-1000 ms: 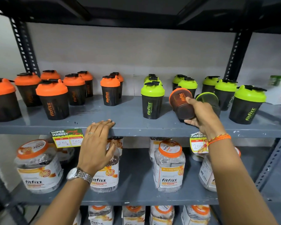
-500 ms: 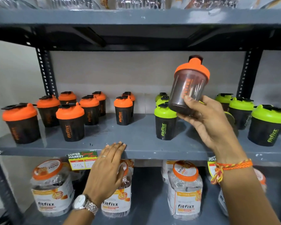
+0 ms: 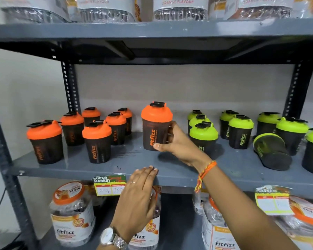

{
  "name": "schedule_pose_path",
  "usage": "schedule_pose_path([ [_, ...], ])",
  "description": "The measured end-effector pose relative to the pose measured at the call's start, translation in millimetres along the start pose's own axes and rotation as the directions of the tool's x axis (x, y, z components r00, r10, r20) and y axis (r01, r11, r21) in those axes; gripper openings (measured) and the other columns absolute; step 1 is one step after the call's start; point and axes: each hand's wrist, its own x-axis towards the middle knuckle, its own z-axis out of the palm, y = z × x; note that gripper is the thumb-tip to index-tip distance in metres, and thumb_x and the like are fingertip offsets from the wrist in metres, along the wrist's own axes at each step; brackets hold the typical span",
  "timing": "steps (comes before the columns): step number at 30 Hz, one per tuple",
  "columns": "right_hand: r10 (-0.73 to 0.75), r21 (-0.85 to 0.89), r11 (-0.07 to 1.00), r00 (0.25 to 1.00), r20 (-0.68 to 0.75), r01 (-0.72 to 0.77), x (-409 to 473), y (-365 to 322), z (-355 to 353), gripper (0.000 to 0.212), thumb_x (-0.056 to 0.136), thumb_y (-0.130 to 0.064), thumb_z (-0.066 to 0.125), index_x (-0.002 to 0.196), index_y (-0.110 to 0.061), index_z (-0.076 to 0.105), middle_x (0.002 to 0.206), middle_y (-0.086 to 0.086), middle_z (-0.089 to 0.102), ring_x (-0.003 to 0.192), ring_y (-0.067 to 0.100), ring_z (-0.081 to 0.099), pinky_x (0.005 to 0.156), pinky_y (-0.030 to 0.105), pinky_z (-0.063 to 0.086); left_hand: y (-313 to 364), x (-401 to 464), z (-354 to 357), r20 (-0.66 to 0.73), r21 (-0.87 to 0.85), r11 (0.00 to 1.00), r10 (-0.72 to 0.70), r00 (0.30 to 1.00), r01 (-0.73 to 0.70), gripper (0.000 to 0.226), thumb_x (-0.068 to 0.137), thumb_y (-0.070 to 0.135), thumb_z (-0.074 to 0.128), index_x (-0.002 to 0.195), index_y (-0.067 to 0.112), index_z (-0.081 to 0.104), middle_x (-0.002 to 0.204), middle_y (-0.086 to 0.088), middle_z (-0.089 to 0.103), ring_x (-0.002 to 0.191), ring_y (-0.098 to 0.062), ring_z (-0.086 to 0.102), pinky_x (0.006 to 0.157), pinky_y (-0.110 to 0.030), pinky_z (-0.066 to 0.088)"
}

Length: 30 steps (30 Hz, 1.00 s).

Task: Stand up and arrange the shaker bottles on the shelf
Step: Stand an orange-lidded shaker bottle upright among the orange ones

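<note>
An orange-lidded shaker bottle [image 3: 156, 126] is gripped upright by the right hand [image 3: 177, 144] on the grey shelf [image 3: 126, 164]

The left hand [image 3: 136, 201] is laid flat, fingers together and empty, on the shelf's front edge; a green-lidded shaker [image 3: 271, 152] is seen lying tipped at right, its lid partly hidden

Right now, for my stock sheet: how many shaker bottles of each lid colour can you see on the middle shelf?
orange-lidded shakers: 7, one of them gripped by the right hand
green-lidded shakers: 9, one of them lying on its side
Total: 16 in view
</note>
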Motion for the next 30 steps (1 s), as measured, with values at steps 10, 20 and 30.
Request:
schedule_pose_path([
  [10, 0.143, -0.099, 0.986, 0.987, 0.075, -0.135, 21.4, 42.7, -1.3, 0.081, 0.075, 0.001, 0.079, 0.14, -0.016, 0.034, 0.132, 0.005, 0.057, 0.121, 0.017, 0.058, 0.105, 0.036, 0.047, -2.7, 0.0, 3.4, -0.013, -0.007, 1.0, 0.013, 1.0, -0.013, 0.064, 0.088, 0.031, 0.055, 0.149, 0.016, 0.041, 0.149, -0.001, 0.051, 0.138, -0.018, 0.045, 0.121, -0.033, 0.017],
  [20, 0.165, -0.235, 0.964, 0.976, 0.143, -0.129, 25.5, 54.5, 1.4, 0.084, 0.076, -0.008, 0.08, 0.138, -0.029, 0.028, 0.131, -0.005, 0.052, 0.128, 0.015, 0.051, 0.109, 0.035, 0.043, -2.4, 1.3, 8.1, -0.043, -0.031, 0.999, 0.022, 0.999, -0.023, 0.065, 0.086, 0.031, 0.058, 0.147, 0.014, 0.043, 0.146, -0.001, 0.051, 0.137, -0.018, 0.043, 0.121, -0.035, 0.019],
  [30, 0.194, -0.208, 0.964, 0.972, 0.13, -0.164, 20.6, 46.8, -0.8, 0.086, 0.073, 0.001, 0.081, 0.135, -0.03, 0.03, 0.131, 0.0, 0.054, 0.126, 0.019, 0.055, 0.103, 0.032, 0.048, -5.7, 0.2, 7.1, -0.018, -0.008, 0.999, 0.041, 0.999, -0.041, 0.069, 0.083, 0.03, 0.06, 0.148, 0.014, 0.042, 0.148, -0.003, 0.052, 0.137, -0.021, 0.048, 0.12, -0.035, 0.019],
])
